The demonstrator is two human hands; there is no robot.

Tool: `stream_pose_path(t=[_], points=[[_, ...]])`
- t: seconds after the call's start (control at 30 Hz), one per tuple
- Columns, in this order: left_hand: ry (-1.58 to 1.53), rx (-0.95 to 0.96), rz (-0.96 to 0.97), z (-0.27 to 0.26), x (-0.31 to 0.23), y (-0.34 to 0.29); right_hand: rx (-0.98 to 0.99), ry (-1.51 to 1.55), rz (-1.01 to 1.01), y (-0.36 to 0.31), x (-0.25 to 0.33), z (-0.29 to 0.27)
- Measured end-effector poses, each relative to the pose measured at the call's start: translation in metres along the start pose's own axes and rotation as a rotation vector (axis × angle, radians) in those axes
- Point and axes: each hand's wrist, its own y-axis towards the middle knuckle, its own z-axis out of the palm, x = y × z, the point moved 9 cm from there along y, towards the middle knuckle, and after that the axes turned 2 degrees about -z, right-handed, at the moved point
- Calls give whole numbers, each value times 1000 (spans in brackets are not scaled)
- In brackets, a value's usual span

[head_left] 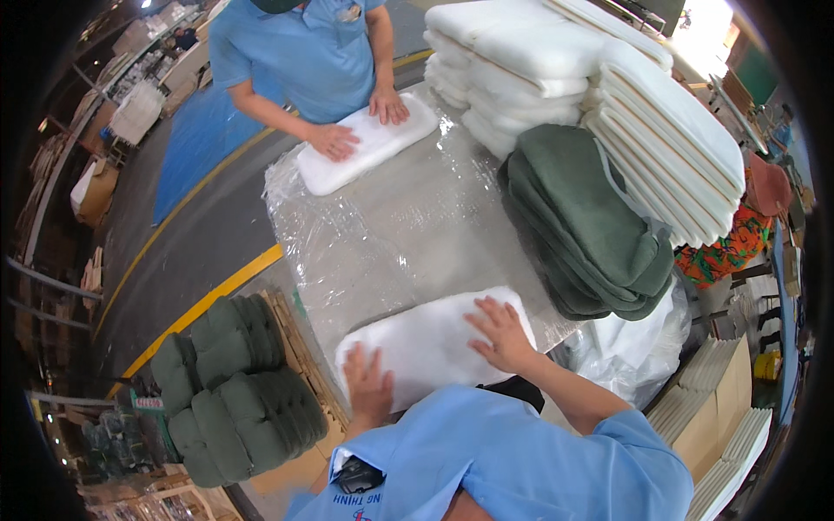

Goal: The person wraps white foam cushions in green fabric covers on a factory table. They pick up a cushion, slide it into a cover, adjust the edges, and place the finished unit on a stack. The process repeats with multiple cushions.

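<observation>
A white padded cushion insert [426,343] with rounded corners lies flat at the near edge of the plastic-covered table [391,234]. My left hand [368,382] rests on its left end, fingers spread. On the right part of the same insert lies my right hand [502,334], also with fingers apart. Neither hand grips anything. Closest to my right hand is a stack of dark green fabric cushion covers [582,217] on the table's right side. Across the table, a co-worker in a blue shirt presses both hands on a similar white insert [373,143].
Tall piles of white foam pads [669,139] stand at the far right. Tufted green cushions [243,382] sit on a pallet at the left, beside a yellow floor line [208,300]. Below the table's right edge are a clear plastic bag [643,347] and cardboard sheets [712,399].
</observation>
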Motion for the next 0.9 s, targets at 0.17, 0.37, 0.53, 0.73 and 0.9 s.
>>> stream_pose_path(t=[0.17, 0.37, 0.53, 0.73, 0.9], points=[[-527, -167, -724, -31, 99, -4, -296, 297, 581, 1, -79, -48], [-996, -84, -989, 2, 83, 13, -176, 495, 825, -13, -112, -16], [-1132, -198, -833, -30, 92, 8, -414, 652, 672, -13, -83, -55], [-1662, -290, -677, -37, 82, 11, -663, 983, 422, -29, -71, -72], [-1469, -229, -735, 14, 49, 40, -803, 702, 496, -62, -99, -74]])
